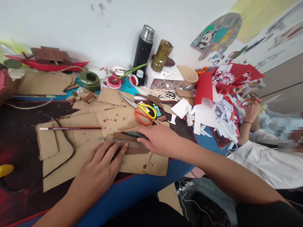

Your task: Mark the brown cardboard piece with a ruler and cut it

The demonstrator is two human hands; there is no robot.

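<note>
My right hand [156,140] is closed round a slim dark green craft knife [133,134], its tip pointing left over a brown-painted cardboard piece [136,150]. My left hand [104,164] lies with fingers stretched out, pressing on a clear ruler [107,139] laid across that piece; part of the ruler is hidden under the fingers. Beneath both hands are sheets of plain cardboard [71,138] with brown paint spots. A pencil [71,128] rests on them to the left. Scissors [139,108] with yellow and orange handles lie just beyond my right hand.
Paint pots [90,81], a black thermos [143,45] and a white box [163,75] stand along the wall, with a red model boat [52,61] at left. A black cord [71,151] crosses the cardboard. Paper scraps [224,116] and another person's hand [251,112] holding scissors are at right.
</note>
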